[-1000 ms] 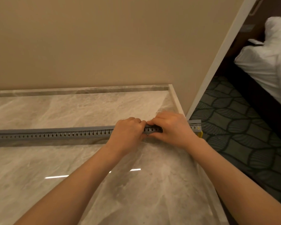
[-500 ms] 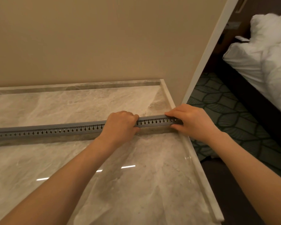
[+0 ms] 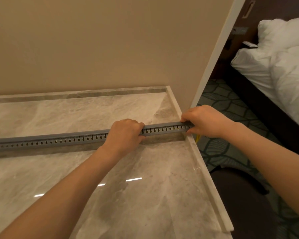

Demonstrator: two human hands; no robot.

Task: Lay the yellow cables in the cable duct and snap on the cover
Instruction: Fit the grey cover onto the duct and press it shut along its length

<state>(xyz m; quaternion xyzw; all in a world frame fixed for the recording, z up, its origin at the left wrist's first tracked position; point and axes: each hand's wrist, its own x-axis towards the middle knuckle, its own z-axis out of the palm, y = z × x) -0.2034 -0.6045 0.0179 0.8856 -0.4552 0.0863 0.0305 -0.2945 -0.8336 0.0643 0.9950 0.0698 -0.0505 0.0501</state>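
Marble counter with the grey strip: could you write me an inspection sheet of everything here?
Surface: glossy marble counter, raised rim along its right edge.
Job's things: grey slotted cable duct lies across the counter; its top looks closed.
Clutter: nothing seen.
Hands: left hand grips the duct mid-length; right hand pinches its right end.
Cables: yellow cables poke out below the right end; yellow shows through some slots.
Surroundings: beige wall behind; patterned carpet and white bed to the right.
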